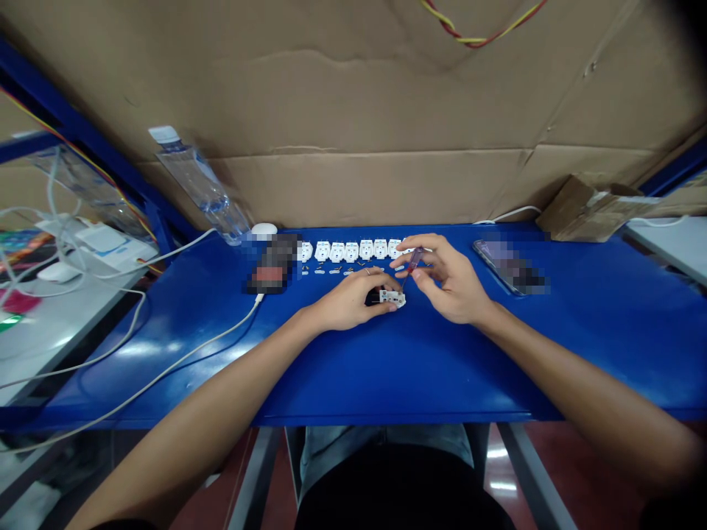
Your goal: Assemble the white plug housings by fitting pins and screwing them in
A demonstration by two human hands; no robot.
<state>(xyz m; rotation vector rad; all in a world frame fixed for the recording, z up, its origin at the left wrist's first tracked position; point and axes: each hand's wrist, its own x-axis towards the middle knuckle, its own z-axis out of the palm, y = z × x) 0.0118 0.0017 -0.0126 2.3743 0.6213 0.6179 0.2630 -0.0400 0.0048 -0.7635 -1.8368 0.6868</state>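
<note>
On the blue table, my left hand [353, 300] grips a small white part [392, 298] between thumb and fingers. My right hand [450, 280] holds a small screwdriver [415, 260] with a reddish, see-through handle, its shaft pointing down to the white part. Behind my hands stands a row of several white plastic pieces [337, 252], partly hidden on the right by my right hand's fingers. Small metal bits [335, 270] lie in a line in front of that row.
At the left are a phone [270, 274] with a white cable [204, 340] and a clear bottle [202, 184]. Another phone [505, 266] lies at the right, near a cardboard box [585, 210]. A cardboard sheet [353, 110] rises behind the blue table [387, 383].
</note>
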